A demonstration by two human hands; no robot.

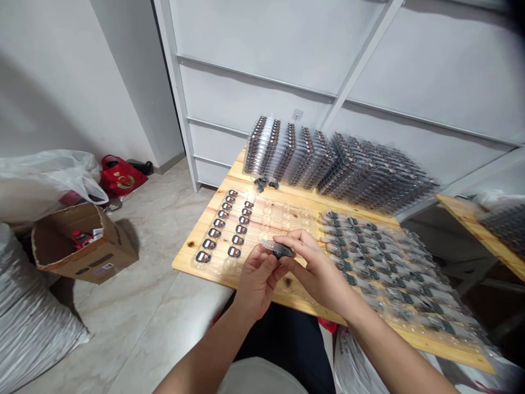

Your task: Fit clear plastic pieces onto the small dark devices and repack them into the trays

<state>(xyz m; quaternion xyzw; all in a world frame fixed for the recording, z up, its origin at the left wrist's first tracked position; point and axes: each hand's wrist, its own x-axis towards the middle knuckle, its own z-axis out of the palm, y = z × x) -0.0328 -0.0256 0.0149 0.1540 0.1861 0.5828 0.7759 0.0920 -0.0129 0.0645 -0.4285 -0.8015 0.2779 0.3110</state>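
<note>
Over the front of the wooden table, my left hand (259, 278) and my right hand (314, 264) both pinch a small dark plastic piece (283, 250). A translucent strip (267, 245) sticks out from its left side; my fingers cover part of the piece. Just left of my hands lies a clear plastic tray (223, 266) with two columns of small black units with lit-looking faces (210, 244). To the right, several dark pieces with translucent strips (371, 261) fill more clear trays.
Tall stacks of filled clear trays (348, 169) line the table's back edge. Some loose dark pieces (266, 184) lie before them. On the floor at left are an open cardboard box (96, 262), a white sack (33, 317) and a red bag (122, 178). Another wooden table (471, 219) stands right.
</note>
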